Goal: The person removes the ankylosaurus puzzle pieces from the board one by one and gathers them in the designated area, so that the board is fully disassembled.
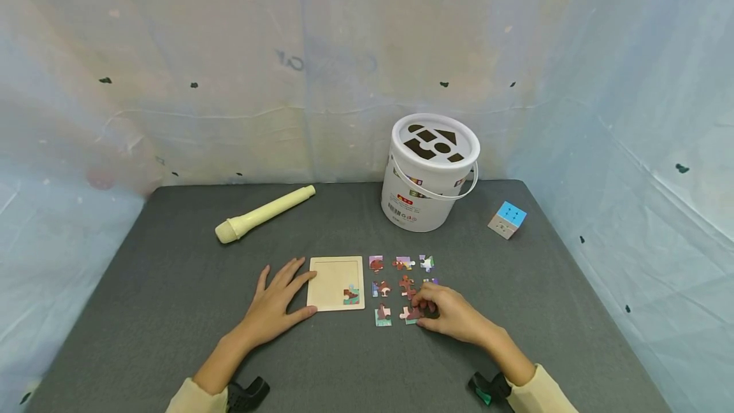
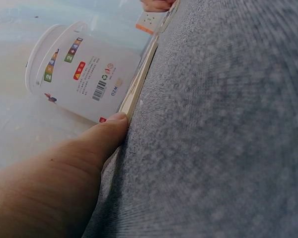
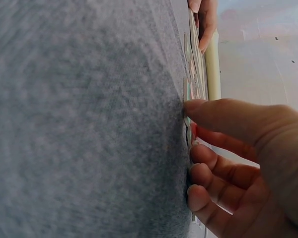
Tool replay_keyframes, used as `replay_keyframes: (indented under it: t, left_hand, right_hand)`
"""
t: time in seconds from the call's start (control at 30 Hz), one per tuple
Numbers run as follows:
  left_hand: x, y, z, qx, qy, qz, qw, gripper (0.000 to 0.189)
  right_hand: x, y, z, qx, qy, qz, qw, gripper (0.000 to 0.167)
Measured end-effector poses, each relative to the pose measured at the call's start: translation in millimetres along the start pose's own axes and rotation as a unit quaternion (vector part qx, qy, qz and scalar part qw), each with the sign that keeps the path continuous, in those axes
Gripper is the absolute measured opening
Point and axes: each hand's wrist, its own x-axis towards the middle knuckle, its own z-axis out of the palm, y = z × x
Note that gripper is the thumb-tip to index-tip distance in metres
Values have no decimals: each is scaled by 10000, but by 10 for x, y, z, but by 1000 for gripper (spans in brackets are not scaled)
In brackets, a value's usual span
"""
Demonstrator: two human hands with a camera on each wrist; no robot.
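Observation:
A square wooden puzzle tray lies on the grey table, with one jigsaw piece in its lower right corner. My left hand is spread at the tray's left side, thumb and index fingertips at its edge; in the left wrist view the thumb meets the tray's rim. Right of the tray, several picture pieces lie in rows. My right hand has its thumb and curled index finger pinching a brown-and-green jigsaw piece in the nearest row. Its fingers partly cover pieces at the right.
Behind the pieces stands a white bucket with shaped holes in its lid. A pale yellow toy microphone lies at the back left. Near the right table edge sits a cube with a blue top. Plastic sheeting surrounds the table.

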Motion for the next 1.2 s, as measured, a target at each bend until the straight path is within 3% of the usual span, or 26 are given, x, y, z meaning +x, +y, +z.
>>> replay_keyframes:
  t: [0.47, 0.63, 0.87, 1.2]
  left_hand:
    - [0, 7, 2, -47, -170, -112, 9998, 72]
    - [1, 8, -1, -62, -179, -117, 9998, 73]
    - [0, -5, -1, -54, -149, -98, 9998, 72]
    - [-3, -7, 6, -10, -161, -99, 9998, 72]
  right_hand:
    - [32, 3, -57, 237, -270, 22, 9994, 20]
    - [121, -45, -136, 346, -156, -84, 9992, 14]
    - [398, -160, -38, -148, 250, -437, 9986, 15]
    - [940, -396, 198, -906, 46, -897, 9918, 28]
